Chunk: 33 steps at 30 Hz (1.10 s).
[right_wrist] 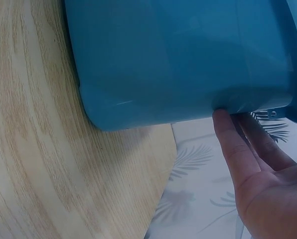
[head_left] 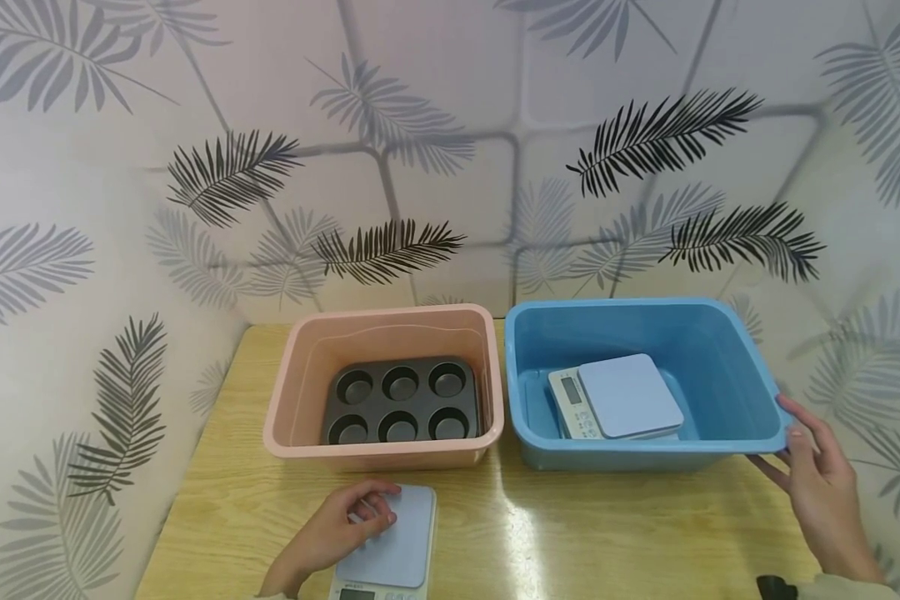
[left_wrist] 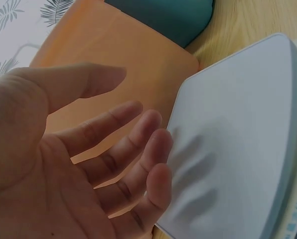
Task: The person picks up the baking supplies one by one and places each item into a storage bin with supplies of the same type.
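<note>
Over a white kitchen scale (head_left: 387, 546) at the front of the table is my left hand (head_left: 350, 527), its fingers relaxed and slightly bent, holding nothing. In the left wrist view its fingers cast shadows on the scale's platform (left_wrist: 233, 134). With my right hand (head_left: 825, 479) I grip the front right corner of a blue plastic basin (head_left: 750, 358); the right wrist view shows fingertips against the basin's outer wall (right_wrist: 178, 64), while the thumb is mostly hidden there. A second kitchen scale (head_left: 630, 396) lies inside the blue basin, its display toward the left.
Left of the blue basin stands a pink basin (head_left: 382, 452) holding a dark muffin tin (head_left: 378, 406) with several cups. Both basins stand at the back of the wooden table (head_left: 570, 533), close to a wall (head_left: 480, 208) with a feather-patterned covering.
</note>
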### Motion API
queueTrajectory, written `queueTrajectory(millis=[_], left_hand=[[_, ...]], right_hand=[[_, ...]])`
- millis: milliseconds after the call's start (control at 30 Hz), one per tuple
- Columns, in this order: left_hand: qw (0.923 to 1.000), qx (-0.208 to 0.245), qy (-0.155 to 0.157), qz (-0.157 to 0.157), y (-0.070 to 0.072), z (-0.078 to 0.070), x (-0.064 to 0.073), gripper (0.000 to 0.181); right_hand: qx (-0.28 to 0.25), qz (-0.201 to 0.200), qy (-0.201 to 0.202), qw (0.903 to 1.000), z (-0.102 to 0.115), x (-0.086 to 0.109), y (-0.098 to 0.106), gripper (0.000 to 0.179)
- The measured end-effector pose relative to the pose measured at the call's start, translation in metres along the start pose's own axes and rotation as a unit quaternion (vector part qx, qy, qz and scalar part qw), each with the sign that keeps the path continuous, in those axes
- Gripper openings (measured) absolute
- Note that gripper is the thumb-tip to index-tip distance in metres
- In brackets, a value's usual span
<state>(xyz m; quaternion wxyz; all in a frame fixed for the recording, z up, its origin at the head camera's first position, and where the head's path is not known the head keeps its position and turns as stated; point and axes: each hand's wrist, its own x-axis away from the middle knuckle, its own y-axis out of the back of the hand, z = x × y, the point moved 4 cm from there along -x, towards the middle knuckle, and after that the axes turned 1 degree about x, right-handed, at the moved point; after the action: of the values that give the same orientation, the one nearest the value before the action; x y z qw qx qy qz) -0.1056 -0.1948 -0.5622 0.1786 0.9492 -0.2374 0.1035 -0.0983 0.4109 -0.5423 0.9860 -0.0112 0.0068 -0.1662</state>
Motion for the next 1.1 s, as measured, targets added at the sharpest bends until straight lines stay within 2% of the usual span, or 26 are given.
queueTrajectory(millis=[200, 433, 667, 1100], left_hand=[[0.9997, -0.012, 0.008, -0.019, 0.000, 0.005, 0.002, 0.037], [0.9975, -0.046, 0.034, -0.043, 0.002, 0.012, 0.003, 0.032], [0.9966, -0.034, 0.053, -0.052, 0.004, 0.015, 0.006, 0.034], [0.9927, -0.036, 0.061, -0.098, 0.011, 0.026, 0.013, 0.032]], right_hand=[[0.020, -0.003, -0.014, 0.9997, -0.001, 0.002, -0.001, 0.051], [0.026, -0.003, -0.018, 0.9995, 0.000, 0.002, -0.001, 0.052], [0.029, 0.000, -0.016, 0.9995, 0.000, 0.003, -0.001, 0.052], [0.043, -0.015, -0.029, 0.9986, -0.002, 0.001, -0.002, 0.052]])
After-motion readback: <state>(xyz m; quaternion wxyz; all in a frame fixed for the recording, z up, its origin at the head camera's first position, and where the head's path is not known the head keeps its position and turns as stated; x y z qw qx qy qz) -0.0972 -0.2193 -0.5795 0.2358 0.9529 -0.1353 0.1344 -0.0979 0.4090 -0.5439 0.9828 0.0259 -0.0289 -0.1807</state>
